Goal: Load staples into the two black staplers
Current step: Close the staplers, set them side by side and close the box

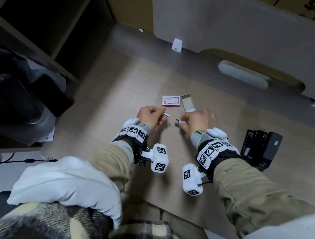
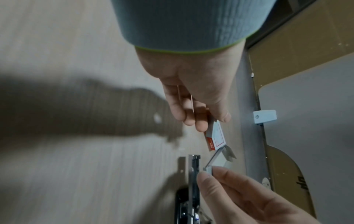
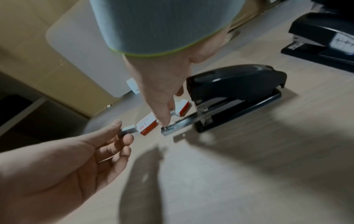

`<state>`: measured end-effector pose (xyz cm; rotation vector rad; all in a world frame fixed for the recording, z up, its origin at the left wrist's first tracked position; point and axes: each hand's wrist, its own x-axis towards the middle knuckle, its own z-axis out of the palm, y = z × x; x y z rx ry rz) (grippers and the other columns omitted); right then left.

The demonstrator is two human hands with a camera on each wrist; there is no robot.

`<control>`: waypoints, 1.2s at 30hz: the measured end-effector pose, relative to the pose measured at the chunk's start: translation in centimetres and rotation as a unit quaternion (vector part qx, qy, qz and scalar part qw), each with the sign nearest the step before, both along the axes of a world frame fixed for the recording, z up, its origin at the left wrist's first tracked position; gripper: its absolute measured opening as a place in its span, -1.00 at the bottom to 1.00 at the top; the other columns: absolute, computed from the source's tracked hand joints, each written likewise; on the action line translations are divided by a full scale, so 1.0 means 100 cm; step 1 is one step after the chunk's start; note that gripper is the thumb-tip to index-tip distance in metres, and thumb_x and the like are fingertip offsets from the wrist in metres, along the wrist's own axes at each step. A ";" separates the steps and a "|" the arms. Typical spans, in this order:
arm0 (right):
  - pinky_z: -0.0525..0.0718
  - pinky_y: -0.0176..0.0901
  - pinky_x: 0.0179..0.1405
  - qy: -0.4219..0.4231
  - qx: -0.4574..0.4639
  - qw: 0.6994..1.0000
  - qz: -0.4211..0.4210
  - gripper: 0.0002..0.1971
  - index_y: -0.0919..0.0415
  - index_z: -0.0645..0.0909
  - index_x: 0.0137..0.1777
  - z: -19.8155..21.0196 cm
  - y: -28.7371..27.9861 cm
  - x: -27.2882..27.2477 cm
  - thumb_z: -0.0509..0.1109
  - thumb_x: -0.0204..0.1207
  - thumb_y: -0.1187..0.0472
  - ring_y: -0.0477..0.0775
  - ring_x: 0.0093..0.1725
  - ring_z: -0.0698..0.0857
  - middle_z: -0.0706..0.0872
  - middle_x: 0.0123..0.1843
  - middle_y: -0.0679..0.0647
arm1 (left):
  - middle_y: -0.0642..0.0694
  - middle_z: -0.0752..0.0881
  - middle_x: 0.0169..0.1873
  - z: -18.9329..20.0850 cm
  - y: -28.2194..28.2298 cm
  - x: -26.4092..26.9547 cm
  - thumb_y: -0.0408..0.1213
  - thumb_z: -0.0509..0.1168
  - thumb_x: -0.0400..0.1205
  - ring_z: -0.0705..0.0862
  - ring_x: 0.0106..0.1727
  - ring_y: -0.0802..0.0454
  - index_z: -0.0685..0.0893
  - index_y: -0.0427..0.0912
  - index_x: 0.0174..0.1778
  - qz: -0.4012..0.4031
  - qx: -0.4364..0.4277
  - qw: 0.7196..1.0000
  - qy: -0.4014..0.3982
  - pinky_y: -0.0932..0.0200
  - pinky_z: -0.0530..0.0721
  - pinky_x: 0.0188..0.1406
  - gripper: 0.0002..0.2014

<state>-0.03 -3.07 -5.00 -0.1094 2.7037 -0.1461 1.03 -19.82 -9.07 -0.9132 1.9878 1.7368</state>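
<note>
— What is being held?

— A short row of staples (image 1: 166, 114) is pinched by the left hand (image 1: 150, 116). A smaller staple bit (image 1: 178, 121) is pinched by the right hand (image 1: 197, 121).

— Where are the staplers?

— On the desk (image 1: 117, 88), off to the right. The near stapler (image 3: 235, 94) is lying with its metal slide (image 3: 184, 121) pulled out. The far stapler (image 3: 321, 40) is behind it.

— What could go wrong?

— The rows could be snapped if squeezed hard, or dropped. If they are put in upside down, the slide could get jammed.

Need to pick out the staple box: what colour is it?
White with red trim, the staple box shows best in the right wrist view.
</note>
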 end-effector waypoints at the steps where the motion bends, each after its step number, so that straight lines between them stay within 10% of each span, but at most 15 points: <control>1: 0.35 0.03 0.24 0.007 0.025 1.000 0.014 -0.78 -0.16 0.73 0.09 -0.001 -0.002 0.002 0.36 0.54 -0.15 0.13 0.25 0.56 0.76 0.06 -0.07 | -0.09 0.77 -0.45 -0.003 -0.003 0.004 -0.09 0.41 0.64 0.56 -0.53 0.05 0.71 -0.16 -0.30 0.002 0.004 1.000 0.000 0.25 0.56 -0.57 -0.73; 36: 0.33 -0.08 0.26 -0.018 0.009 0.996 -0.087 -0.60 -0.09 0.58 0.33 -0.014 -0.006 0.004 0.31 0.49 0.18 0.09 0.22 0.70 0.81 0.13 -0.05 | 0.01 0.77 -0.56 -0.012 0.004 -0.015 -0.10 0.37 0.68 0.59 -0.59 0.13 0.69 -0.17 -0.33 -0.098 0.045 0.994 -0.024 0.31 0.53 -0.55 -0.69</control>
